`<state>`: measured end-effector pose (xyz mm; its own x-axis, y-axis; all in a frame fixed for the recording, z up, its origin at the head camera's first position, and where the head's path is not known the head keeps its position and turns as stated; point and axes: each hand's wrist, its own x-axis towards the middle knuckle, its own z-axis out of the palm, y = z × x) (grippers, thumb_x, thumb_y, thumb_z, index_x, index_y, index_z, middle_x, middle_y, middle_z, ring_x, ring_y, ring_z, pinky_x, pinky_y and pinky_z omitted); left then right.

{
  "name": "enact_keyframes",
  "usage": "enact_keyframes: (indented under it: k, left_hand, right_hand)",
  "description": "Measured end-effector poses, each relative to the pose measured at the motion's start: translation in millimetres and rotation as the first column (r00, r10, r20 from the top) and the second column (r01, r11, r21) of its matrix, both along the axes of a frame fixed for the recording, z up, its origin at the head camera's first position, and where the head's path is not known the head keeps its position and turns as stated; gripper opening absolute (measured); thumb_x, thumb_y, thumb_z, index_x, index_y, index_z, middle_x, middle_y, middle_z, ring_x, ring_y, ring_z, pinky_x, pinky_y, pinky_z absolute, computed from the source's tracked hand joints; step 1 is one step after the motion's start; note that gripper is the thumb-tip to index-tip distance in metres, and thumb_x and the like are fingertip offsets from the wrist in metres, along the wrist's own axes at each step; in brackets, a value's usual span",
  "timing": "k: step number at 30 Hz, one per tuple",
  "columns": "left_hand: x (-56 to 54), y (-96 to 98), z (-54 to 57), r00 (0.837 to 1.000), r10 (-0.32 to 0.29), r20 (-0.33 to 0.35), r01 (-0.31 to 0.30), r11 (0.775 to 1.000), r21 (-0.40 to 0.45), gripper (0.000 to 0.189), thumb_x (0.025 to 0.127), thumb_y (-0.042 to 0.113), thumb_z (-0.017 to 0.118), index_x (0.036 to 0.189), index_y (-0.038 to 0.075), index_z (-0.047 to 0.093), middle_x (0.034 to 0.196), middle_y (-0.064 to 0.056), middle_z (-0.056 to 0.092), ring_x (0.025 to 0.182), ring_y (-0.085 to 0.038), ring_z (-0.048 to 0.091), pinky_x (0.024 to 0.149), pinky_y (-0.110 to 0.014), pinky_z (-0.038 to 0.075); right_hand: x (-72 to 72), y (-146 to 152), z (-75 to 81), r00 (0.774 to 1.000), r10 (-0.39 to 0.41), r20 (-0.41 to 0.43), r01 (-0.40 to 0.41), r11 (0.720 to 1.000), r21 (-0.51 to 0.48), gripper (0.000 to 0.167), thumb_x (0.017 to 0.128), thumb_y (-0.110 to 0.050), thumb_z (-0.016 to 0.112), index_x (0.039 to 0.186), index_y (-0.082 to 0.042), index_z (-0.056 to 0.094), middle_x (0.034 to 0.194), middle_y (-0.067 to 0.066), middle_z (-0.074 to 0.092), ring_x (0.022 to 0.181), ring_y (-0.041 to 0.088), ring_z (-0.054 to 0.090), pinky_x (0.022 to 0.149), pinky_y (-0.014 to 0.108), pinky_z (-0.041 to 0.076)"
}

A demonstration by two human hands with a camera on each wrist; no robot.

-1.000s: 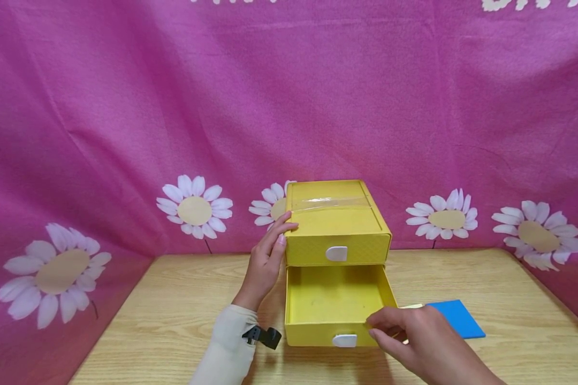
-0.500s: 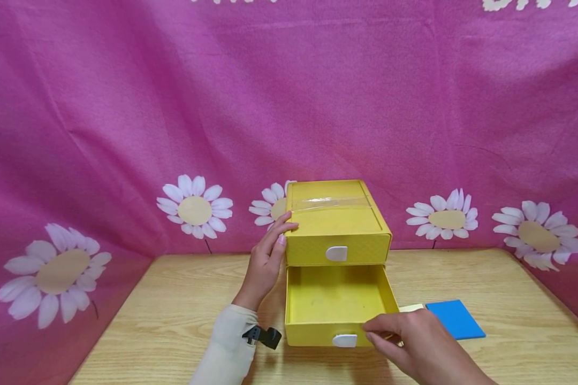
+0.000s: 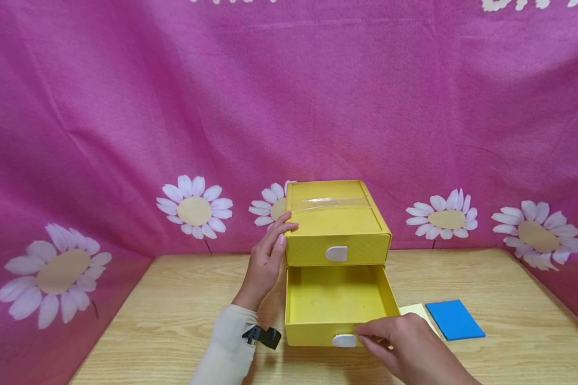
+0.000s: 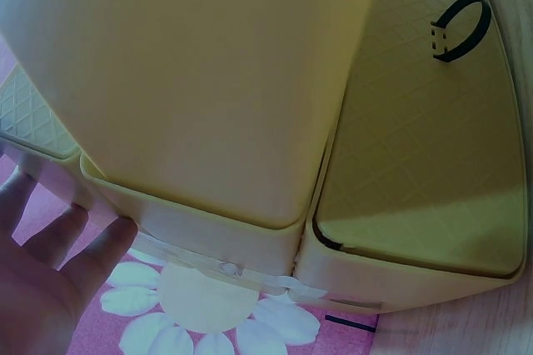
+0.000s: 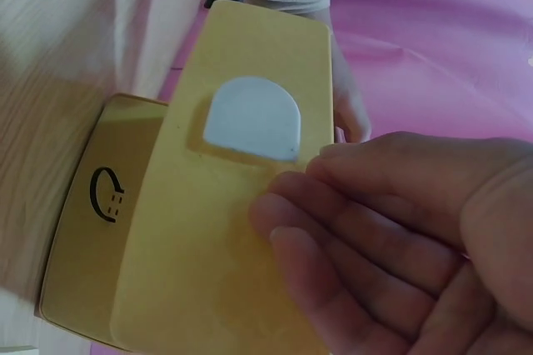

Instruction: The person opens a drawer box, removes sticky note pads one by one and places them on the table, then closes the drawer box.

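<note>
A yellow drawer box (image 3: 337,222) stands on the table, its top drawer closed. Below that, a second drawer (image 3: 308,334) is pulled out, with nothing visible inside. My left hand (image 3: 265,267) rests against the box's upper left side, fingers extended to the top edge. At the front right of the pulled-out drawer is my right hand (image 3: 409,347), its fingertips close beside the white pull tab (image 3: 344,340). The right wrist view shows those fingers loosely bent, not around the tab. A lowest closed drawer (image 4: 416,163), marked with a black arc, shows in both wrist views.
Right of the box, a blue square pad (image 3: 455,320) lies on the wooden table (image 3: 173,321), next to a pale yellow pad (image 3: 416,310) partly covered by my right hand. Clear tape (image 3: 329,203) crosses the box top. A pink flowered cloth (image 3: 318,96) hangs behind.
My right hand has slid left along the drawer's front edge to the white tab, uncovering more of the pale yellow pad. The left hand and the drawer have stayed in place.
</note>
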<state>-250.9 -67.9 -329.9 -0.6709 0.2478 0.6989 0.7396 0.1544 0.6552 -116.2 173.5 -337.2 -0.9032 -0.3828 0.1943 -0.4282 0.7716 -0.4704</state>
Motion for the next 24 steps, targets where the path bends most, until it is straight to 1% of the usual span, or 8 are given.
enact_keyframes:
  k: [3, 8, 10, 14, 15, 17, 20, 24]
  left_hand:
    - [-0.5, 0.0, -0.5, 1.0, -0.001, -0.004, 0.001, 1.0, 0.002, 0.031, 0.102, 0.002, 0.039, 0.126, 0.0, 0.057, 0.146, -0.016, 0.044, 0.14, -0.027, 0.035, 0.113, -0.035, 0.029]
    - [-1.3, -0.2, -1.0, 1.0, -0.004, -0.007, 0.004, 1.0, 0.008, 0.031, 0.102, 0.002, 0.039, 0.126, 0.0, 0.058, 0.146, -0.015, 0.044, 0.139, -0.026, 0.035, 0.113, -0.035, 0.029]
    - [-9.7, -0.8, -9.0, 1.0, -0.01, -0.024, 0.011, 1.0, 0.012, 0.031, 0.102, 0.005, 0.039, 0.127, 0.004, 0.058, 0.147, -0.01, 0.045, 0.14, -0.022, 0.035, 0.113, -0.033, 0.029]
    - [-11.2, -1.2, -10.1, 0.999, -0.021, -0.031, 0.021, 1.0, 0.015, 0.031, 0.102, 0.005, 0.039, 0.127, 0.004, 0.058, 0.147, -0.011, 0.045, 0.14, -0.022, 0.034, 0.114, -0.032, 0.028]
    - [-11.0, -1.3, -10.0, 0.999, -0.022, -0.034, 0.022, 1.0, 0.015, 0.031, 0.102, 0.005, 0.039, 0.127, 0.004, 0.058, 0.147, -0.011, 0.045, 0.14, -0.022, 0.034, 0.114, -0.032, 0.028]
    - [-3.2, -0.9, -2.6, 1.0, -0.022, -0.02, 0.022, 1.0, 0.014, 0.031, 0.101, 0.002, 0.039, 0.126, -0.001, 0.058, 0.146, -0.015, 0.045, 0.14, -0.025, 0.034, 0.114, -0.032, 0.028]
    - [-3.2, -0.8, -2.6, 1.0, -0.019, -0.022, 0.02, 1.0, 0.016, 0.031, 0.101, 0.002, 0.039, 0.125, -0.001, 0.058, 0.146, -0.016, 0.045, 0.14, -0.026, 0.035, 0.114, -0.033, 0.028]
    - [-2.8, -0.6, -2.5, 1.0, -0.018, -0.022, 0.018, 1.0, 0.019, 0.03, 0.101, 0.0, 0.039, 0.124, -0.002, 0.058, 0.145, -0.018, 0.045, 0.139, -0.029, 0.035, 0.114, -0.032, 0.028]
  right_hand:
    - [-1.1, -1.1, -1.5, 1.0, 0.008, 0.001, -0.008, 1.0, 0.008, 0.016, 0.083, -0.023, 0.075, 0.099, -0.02, 0.077, 0.083, -0.017, 0.07, 0.065, -0.004, 0.05, 0.062, 0.019, 0.053]
    - [-1.1, -4.2, -3.5, 0.998, 0.014, -0.066, -0.013, 1.0, 0.013, 0.014, 0.083, -0.02, 0.075, 0.097, -0.02, 0.078, 0.082, -0.018, 0.07, 0.064, -0.005, 0.05, 0.059, 0.018, 0.05]
    - [-0.3, -5.8, -4.3, 0.995, 0.011, -0.095, -0.011, 1.0, 0.007, 0.012, 0.084, -0.018, 0.075, 0.095, -0.02, 0.078, 0.081, -0.017, 0.07, 0.063, -0.005, 0.049, 0.056, 0.017, 0.047]
    - [0.4, -8.1, -6.2, 0.994, -0.009, -0.108, 0.01, 1.0, 0.003, 0.011, 0.083, -0.017, 0.075, 0.093, -0.02, 0.078, 0.08, -0.017, 0.07, 0.062, -0.006, 0.048, 0.054, 0.016, 0.045]
    - [0.4, -8.5, -7.0, 0.992, -0.012, -0.122, 0.012, 1.0, 0.002, 0.01, 0.082, -0.016, 0.076, 0.091, -0.02, 0.077, 0.079, -0.017, 0.069, 0.061, -0.006, 0.047, 0.054, 0.016, 0.045]
    - [0.1, -9.1, -8.4, 0.988, -0.004, -0.154, 0.004, 1.0, 0.004, 0.01, 0.081, -0.015, 0.076, 0.09, -0.02, 0.077, 0.077, -0.017, 0.068, 0.061, -0.006, 0.047, 0.053, 0.016, 0.045]
    - [-0.1, -10.2, -11.3, 0.974, 0.012, -0.228, -0.011, 1.0, 0.008, 0.01, 0.079, -0.013, 0.078, 0.086, -0.019, 0.076, 0.075, -0.018, 0.066, 0.061, -0.006, 0.047, 0.054, 0.016, 0.046]
    - [-0.1, -12.3, -12.7, 0.971, -0.003, -0.24, 0.009, 1.0, 0.025, 0.011, 0.077, -0.013, 0.08, 0.085, -0.02, 0.075, 0.074, -0.019, 0.065, 0.061, -0.005, 0.047, 0.056, 0.017, 0.048]
